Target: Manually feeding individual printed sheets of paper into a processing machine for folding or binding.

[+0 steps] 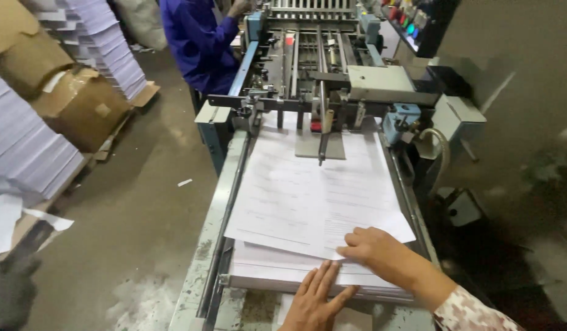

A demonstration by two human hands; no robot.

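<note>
The top sheet [314,202] is being pressed by the flat, open right hand [381,248] and left hand [314,300], empty, so it is risking being skewed on the paper stack [283,270] before the far feeder [320,132].

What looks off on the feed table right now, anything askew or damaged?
The top sheets sit rotated, not square with the paper stack under them; their near corner overhangs by the right hand. The left hand lies flat on the stack's near edge. On the floor to the left, a torn cardboard box gapes open.
</note>
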